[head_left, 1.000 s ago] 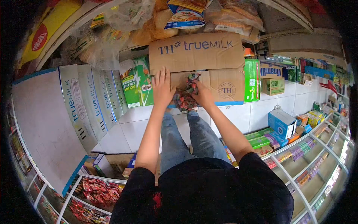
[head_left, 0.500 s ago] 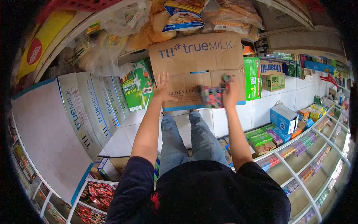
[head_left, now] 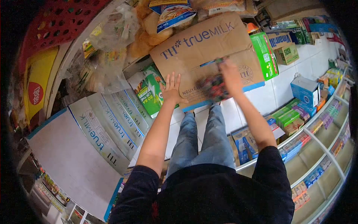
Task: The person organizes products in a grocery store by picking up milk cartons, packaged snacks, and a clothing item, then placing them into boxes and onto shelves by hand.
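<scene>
A brown TH true MILK carton (head_left: 209, 39) lies in front of me, its printed top facing up. My left hand (head_left: 172, 89) rests on the carton's left part with fingers spread. My right hand (head_left: 230, 76) is closed on a dark, multicoloured patterned cloth (head_left: 214, 86), smeared by motion, over the carton's middle near a short blue strip on the seam. Left of the carton stands a green Milo box (head_left: 149, 93); a bright green box (head_left: 264, 56) sits at its right end.
Grey TH true MILK cartons (head_left: 99, 136) stand in a row at left. Behind the main carton are bags of bread and snacks (head_left: 173, 16). A glass display case (head_left: 320, 143) with small packs curves along the right. A blue box (head_left: 304, 91) stands there on the white tile floor (head_left: 261, 102).
My right hand has swept the cloth across the carton, closer to the blue strip. My left hand stays flat on the carton. The whole view has turned and shifted.
</scene>
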Motion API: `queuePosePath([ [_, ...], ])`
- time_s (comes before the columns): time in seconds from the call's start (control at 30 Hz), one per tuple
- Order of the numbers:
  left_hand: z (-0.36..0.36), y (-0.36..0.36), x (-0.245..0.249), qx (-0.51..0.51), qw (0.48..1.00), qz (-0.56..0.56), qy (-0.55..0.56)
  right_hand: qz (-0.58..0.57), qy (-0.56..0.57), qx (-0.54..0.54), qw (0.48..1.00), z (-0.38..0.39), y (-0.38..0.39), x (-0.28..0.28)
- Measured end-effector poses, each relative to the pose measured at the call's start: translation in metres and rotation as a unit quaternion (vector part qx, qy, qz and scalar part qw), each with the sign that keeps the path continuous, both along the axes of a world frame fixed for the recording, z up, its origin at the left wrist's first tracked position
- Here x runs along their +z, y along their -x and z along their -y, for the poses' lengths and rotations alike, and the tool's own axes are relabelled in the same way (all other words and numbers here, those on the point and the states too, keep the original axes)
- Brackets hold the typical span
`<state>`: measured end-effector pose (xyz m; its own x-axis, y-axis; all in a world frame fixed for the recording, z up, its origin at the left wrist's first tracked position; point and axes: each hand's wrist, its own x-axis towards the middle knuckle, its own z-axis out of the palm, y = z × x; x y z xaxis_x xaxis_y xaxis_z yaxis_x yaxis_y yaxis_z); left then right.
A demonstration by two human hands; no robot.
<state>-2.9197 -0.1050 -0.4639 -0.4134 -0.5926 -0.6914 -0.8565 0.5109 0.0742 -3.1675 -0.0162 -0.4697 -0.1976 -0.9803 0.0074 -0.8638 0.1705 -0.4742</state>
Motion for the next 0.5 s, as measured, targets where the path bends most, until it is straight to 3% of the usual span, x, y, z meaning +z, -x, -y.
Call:
queuePosePath([
  [0.03, 0.0, 0.0, 0.001, -0.009, 1.0, 0.002, 0.004, -0.082, 0.07, -0.005, 0.994, -0.007, 0.022, 0.018],
  [0.13, 0.001, -0.002, -0.004, -0.026, 1.0, 0.005, 0.007, -0.162, 0.091, -0.073, 0.98, -0.016, 0.05, 0.025],
  [0.27, 0.003, -0.002, -0.006, -0.034, 0.999, 0.007, -0.001, -0.112, 0.131, -0.242, 0.955, -0.002, 0.001, 0.005],
  [0.3, 0.003, -0.002, -0.007, -0.04, 0.999, 0.01, -0.002, -0.093, 0.095, -0.26, 0.956, 0.006, -0.02, -0.008],
  [0.33, 0.003, -0.001, -0.007, -0.037, 0.999, 0.014, -0.004, -0.039, 0.025, -0.263, 0.964, 0.014, -0.051, -0.006],
  [0.4, 0.0, -0.01, -0.026, -0.04, 0.999, 0.017, -0.004, 0.062, 0.097, -0.165, 0.98, 0.017, -0.114, -0.004],
  [0.43, -0.006, -0.03, -0.064, -0.113, 0.976, -0.068, 0.174, 0.092, 0.108, -0.134, 0.981, 0.016, -0.136, -0.001],
  [0.47, -0.008, -0.039, -0.084, -0.181, 0.909, -0.153, 0.344, 0.092, 0.111, -0.14, 0.98, 0.01, -0.142, -0.004],
  [0.5, -0.009, -0.036, -0.071, -0.184, 0.919, -0.162, 0.309, 0.098, 0.094, -0.07, 0.988, 0.004, -0.148, -0.009],
])
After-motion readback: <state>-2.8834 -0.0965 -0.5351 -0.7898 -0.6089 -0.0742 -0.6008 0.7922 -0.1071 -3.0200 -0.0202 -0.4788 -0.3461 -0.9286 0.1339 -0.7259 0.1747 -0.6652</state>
